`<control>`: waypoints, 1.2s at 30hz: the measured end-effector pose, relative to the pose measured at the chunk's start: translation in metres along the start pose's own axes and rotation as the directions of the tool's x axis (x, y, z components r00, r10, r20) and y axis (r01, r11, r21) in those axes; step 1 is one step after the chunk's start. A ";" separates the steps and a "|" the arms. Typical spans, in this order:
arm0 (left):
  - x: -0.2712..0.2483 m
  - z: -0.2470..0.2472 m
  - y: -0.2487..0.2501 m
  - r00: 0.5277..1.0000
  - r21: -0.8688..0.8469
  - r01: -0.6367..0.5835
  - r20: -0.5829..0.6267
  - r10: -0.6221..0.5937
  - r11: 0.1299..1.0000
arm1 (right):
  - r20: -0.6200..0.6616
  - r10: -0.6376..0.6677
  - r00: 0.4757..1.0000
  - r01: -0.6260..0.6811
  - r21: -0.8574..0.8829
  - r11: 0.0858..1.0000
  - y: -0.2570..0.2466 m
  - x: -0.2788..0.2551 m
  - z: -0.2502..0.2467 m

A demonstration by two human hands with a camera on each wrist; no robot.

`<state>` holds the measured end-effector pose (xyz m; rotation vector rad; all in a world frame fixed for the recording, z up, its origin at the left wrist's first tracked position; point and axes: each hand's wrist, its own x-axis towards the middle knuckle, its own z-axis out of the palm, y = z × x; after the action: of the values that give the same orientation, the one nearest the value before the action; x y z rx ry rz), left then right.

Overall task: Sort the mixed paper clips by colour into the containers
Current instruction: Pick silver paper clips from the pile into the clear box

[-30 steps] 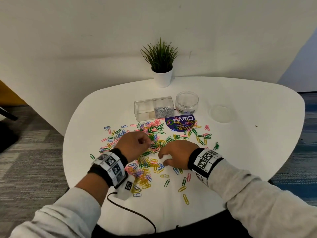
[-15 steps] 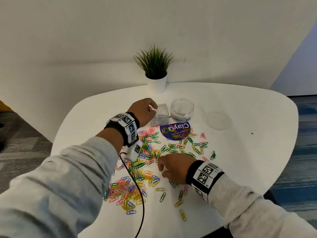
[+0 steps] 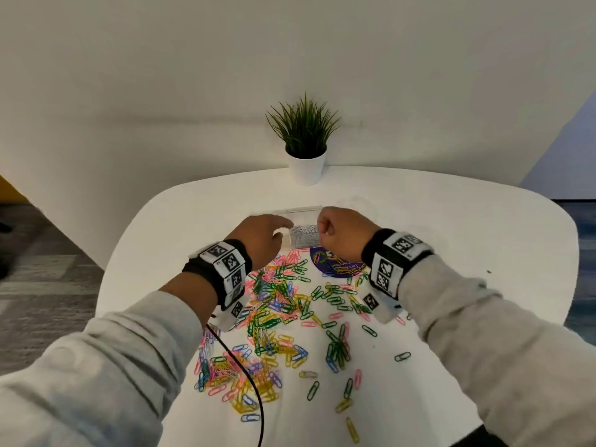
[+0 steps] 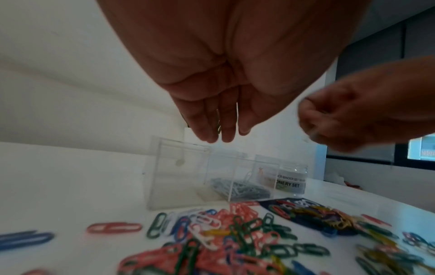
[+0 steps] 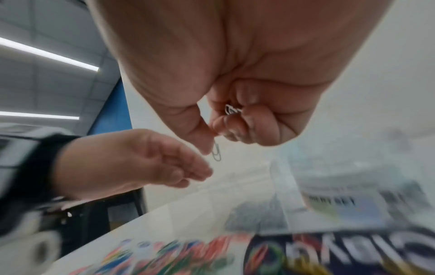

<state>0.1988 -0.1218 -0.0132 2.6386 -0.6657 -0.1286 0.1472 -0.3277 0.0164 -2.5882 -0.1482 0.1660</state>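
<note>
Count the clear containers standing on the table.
2. A divided rectangular box stands beyond the clip pile, with silver clips in one compartment. A round labelled jar stands beside it, mostly hidden by the right hand in the head view.

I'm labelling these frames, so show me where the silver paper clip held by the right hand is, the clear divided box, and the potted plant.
silver paper clip [image 5: 216, 153]: right wrist view, on its hanging loop.
clear divided box [image 4: 179, 173]: left wrist view, on its empty left compartment's front wall.
potted plant [image 3: 306, 166]: head view, on its white pot.
</note>
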 end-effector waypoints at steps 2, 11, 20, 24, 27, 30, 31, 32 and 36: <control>-0.007 0.005 -0.005 1.000 0.047 -0.013 0.016 0.013 0.999 | -0.029 -0.009 1.000 0.008 -0.038 0.999 -0.008 0.024 -0.007; -0.016 0.022 -0.003 0.955 0.320 -0.072 0.297 -0.028 0.945 | -0.076 -0.031 0.997 0.023 -0.113 0.993 0.015 0.041 -0.002; -0.001 0.021 -0.005 0.949 0.280 -0.071 0.314 -0.021 0.957 | 0.077 0.197 0.977 -0.177 -0.210 0.962 0.108 -0.039 0.008; -0.005 0.010 -0.002 0.962 0.235 -0.074 0.271 0.008 0.969 | 0.031 0.171 0.985 -0.158 -0.247 0.956 0.109 -0.042 0.014; -0.022 0.003 -0.014 0.990 0.189 -0.119 0.095 0.103 0.975 | 0.011 0.173 0.985 -0.163 -0.274 0.948 0.111 -0.043 0.018; -0.055 -0.010 -0.023 0.989 0.239 -0.146 0.045 0.139 0.960 | 0.016 0.159 0.987 -0.146 -0.306 0.941 0.114 -0.044 0.020; -0.068 -0.016 -0.024 0.989 0.258 -0.140 0.082 0.122 0.956 | 0.020 0.156 0.988 -0.142 -0.314 0.939 0.114 -0.044 0.020; -0.083 -0.020 -0.024 0.986 0.275 -0.137 0.133 0.103 0.952 | 0.027 0.161 0.987 -0.144 -0.324 0.935 0.114 -0.045 0.021; -0.139 -0.026 -0.029 0.945 0.314 -0.106 0.328 -0.003 0.944 | 0.083 0.250 0.965 -0.198 -0.394 0.898 0.105 -0.046 0.025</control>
<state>0.0938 -0.0231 -0.0035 2.9460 -0.9358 -0.4867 0.1053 -0.4103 -0.0555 -2.9822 0.0832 0.4330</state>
